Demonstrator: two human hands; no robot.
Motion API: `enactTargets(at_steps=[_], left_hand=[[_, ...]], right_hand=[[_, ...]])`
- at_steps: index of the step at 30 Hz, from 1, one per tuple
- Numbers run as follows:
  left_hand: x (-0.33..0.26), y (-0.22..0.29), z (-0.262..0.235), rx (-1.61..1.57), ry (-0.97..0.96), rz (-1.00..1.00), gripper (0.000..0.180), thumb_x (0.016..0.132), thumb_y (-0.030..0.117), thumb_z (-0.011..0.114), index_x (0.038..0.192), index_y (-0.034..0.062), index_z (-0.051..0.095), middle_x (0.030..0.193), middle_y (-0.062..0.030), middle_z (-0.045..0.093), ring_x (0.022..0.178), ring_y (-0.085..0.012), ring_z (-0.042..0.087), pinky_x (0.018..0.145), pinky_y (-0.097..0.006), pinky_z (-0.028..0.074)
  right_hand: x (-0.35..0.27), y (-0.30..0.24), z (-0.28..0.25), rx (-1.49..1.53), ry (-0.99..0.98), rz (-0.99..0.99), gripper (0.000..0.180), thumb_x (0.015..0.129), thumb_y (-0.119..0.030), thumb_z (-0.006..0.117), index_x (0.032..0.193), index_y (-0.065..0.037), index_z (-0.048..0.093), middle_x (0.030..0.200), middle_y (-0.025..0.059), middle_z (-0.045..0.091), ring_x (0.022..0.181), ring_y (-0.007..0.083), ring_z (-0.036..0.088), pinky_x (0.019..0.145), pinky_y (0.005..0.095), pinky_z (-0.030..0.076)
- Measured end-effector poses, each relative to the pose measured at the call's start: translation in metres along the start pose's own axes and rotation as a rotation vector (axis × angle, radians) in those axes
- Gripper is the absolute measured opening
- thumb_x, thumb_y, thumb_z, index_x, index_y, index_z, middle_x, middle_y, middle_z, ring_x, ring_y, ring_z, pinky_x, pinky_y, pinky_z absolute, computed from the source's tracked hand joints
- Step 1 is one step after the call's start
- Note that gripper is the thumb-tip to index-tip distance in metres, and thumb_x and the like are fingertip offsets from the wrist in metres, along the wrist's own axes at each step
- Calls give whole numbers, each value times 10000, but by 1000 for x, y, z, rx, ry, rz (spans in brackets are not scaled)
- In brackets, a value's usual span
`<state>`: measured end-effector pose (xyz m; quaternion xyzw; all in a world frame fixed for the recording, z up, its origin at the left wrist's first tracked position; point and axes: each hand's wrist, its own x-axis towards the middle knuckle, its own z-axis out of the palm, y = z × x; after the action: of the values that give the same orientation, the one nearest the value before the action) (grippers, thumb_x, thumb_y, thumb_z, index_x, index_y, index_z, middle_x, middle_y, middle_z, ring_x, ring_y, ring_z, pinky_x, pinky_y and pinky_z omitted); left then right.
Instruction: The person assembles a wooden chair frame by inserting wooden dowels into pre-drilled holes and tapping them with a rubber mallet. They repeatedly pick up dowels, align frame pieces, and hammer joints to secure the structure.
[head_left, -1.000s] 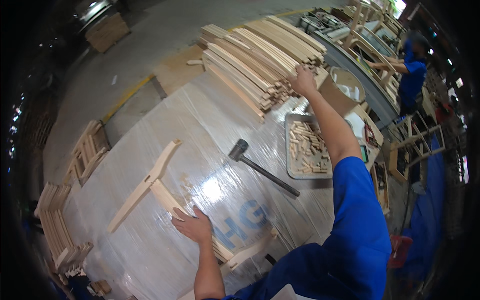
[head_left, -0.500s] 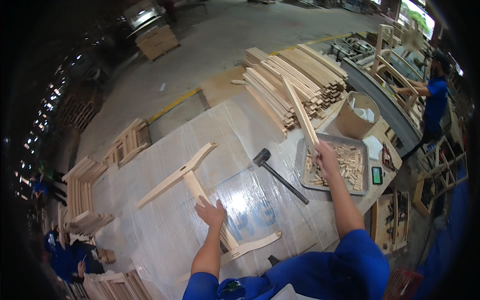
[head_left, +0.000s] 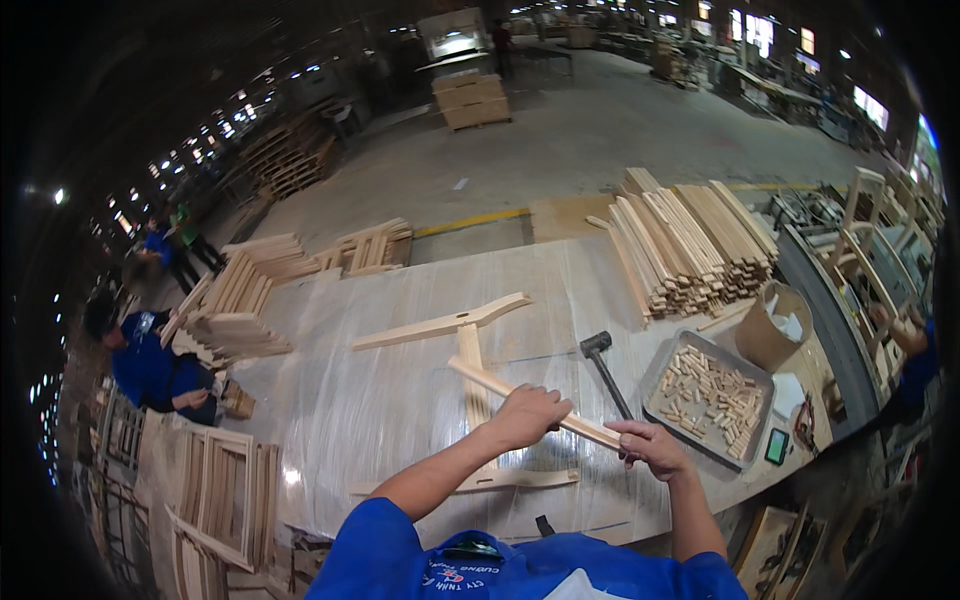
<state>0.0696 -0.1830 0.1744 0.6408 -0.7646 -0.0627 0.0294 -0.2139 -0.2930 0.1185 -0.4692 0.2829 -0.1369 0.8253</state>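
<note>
A pale wooden slat (head_left: 482, 376) slants over the table in both my hands. My left hand (head_left: 532, 416) wraps round its middle, and my right hand (head_left: 652, 447) grips the near right end. Under it on the table lies a wooden crosspiece (head_left: 470, 352), its far end against a curved wooden rail (head_left: 430, 328) with a slot in it. Close to my body is a second curved rail (head_left: 530, 479), partly hidden by my left arm. Right of the slat rests a black mallet (head_left: 609, 384). Beside my right hand stands a grey tray (head_left: 655, 398) of short wooden dowels (head_left: 705, 390).
A large stack of slats (head_left: 690, 245) sits at the table's far right, near a brown drum (head_left: 772, 328). A small device with a green screen (head_left: 777, 446) and pliers (head_left: 804, 422) lie right of the tray. Wooden frames (head_left: 235, 490) and a co-worker (head_left: 155, 360) are at left.
My right hand has brought the slat from above the tray to in front of me. My left hand has left the crosspiece and taken hold of the slat. The view has swung left.
</note>
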Motion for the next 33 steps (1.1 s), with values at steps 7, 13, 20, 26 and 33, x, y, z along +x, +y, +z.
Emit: enactTargets(at_steps=[7, 13, 20, 26, 33], left_hand=[[-83, -27, -60, -455, 357, -476, 284, 920, 286, 772, 1122, 106, 685, 1032, -124, 738, 963, -332, 711, 823, -439, 543], [-184, -32, -75, -780, 640, -811, 371, 924, 265, 807, 1207, 48, 700, 1091, -134, 767, 1023, -237, 732, 911, -371, 557], [-258, -16, -29, -971, 929, -942, 363, 904, 204, 833, 1157, -22, 706, 1080, -111, 759, 1015, -186, 712, 921, -347, 563], [-255, -15, -28, -990, 954, -906, 278, 908, 145, 808, 1119, -18, 734, 1060, -97, 768, 1006, -173, 712, 922, -332, 557], [-252, -28, -26, -1034, 848, -797, 355, 927, 181, 799, 1192, -34, 701, 1122, -129, 757, 1060, -215, 708, 940, -352, 557]], right_hand=[[106, 25, -73, -1309, 576, -261, 685, 925, -313, 748, 1480, -8, 488, 1118, 190, 710, 920, 353, 722, 856, 464, 582], [182, 36, -60, -1529, 590, -31, 524, 918, -301, 734, 1319, -6, 568, 1176, 256, 690, 1070, 430, 699, 931, 514, 549], [197, 62, -51, -1529, 470, -111, 379, 939, -222, 692, 1204, -1, 536, 948, 230, 708, 928, 402, 720, 817, 506, 570], [148, 68, -58, -406, 299, 247, 158, 987, -169, 620, 1054, -59, 529, 715, 53, 544, 482, 167, 488, 417, 361, 410], [-24, 127, -54, -442, 433, 327, 203, 1062, -256, 535, 1017, -61, 573, 645, 12, 500, 443, 130, 458, 381, 313, 374]])
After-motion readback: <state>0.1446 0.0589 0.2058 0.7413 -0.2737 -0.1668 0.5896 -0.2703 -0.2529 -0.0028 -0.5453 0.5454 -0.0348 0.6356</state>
